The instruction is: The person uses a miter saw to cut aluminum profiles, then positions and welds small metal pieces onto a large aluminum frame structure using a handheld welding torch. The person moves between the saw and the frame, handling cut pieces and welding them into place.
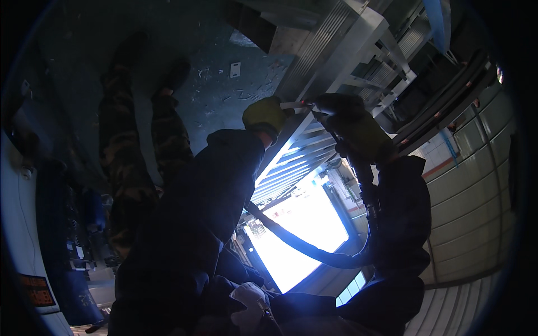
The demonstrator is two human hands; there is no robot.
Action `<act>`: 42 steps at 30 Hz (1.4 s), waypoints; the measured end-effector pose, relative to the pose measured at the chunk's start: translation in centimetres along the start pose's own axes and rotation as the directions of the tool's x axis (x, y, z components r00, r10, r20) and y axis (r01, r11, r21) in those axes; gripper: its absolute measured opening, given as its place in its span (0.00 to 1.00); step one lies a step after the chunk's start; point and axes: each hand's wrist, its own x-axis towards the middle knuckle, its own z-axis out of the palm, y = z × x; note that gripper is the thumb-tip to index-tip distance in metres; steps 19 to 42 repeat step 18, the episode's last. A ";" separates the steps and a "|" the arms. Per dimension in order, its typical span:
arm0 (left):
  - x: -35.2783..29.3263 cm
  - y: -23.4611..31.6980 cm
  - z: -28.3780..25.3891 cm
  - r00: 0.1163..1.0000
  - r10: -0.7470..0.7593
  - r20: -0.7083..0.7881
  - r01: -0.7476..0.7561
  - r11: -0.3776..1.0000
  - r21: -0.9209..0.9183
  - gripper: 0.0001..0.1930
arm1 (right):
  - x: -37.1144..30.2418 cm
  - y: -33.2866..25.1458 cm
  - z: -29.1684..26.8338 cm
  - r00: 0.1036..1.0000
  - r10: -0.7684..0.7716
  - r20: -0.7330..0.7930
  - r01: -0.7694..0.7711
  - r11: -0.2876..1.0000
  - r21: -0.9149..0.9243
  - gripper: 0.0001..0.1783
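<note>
My left hand (265, 116), in a yellow-green work glove, is closed at the edge of a metal frame (336, 67). A short pale bar (291, 105) sticks out of its fingers toward my right hand. My right hand (358, 126), in a dark and yellow-green glove, is wrapped around a dark welding torch (319, 112), whose shape is partly lost in shadow. The torch's tip meets the end of the pale bar, where a small red glow shows. From the right hand a thick dark hose (302, 246) loops down and across between my arms.
Slatted metal (300, 151) spans the space below my hands, beside a glaring bright opening (302, 235). Legs in camouflage trousers (126, 145) stand at left on a dark floor with scraps and a small white plate (235, 69). Ribbed wall panels (471, 196) curve along the right.
</note>
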 end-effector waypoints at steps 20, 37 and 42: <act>0.3 -0.2 -0.2 0.999 -0.008 0.041 0.008 1.000 -0.002 0.26 | 1.6 -3.2 -1.8 0.970 0.129 0.208 -0.065 0.955 -0.288 0.37; 0.3 -0.2 -0.2 0.999 -0.008 0.041 0.008 1.000 -0.002 0.26 | 1.6 -3.2 -1.8 0.970 0.129 0.208 -0.065 0.955 -0.288 0.37; 0.3 -0.2 -0.2 0.999 -0.008 0.041 0.008 1.000 -0.002 0.26 | 1.6 -3.2 -1.8 0.970 0.129 0.208 -0.065 0.955 -0.288 0.37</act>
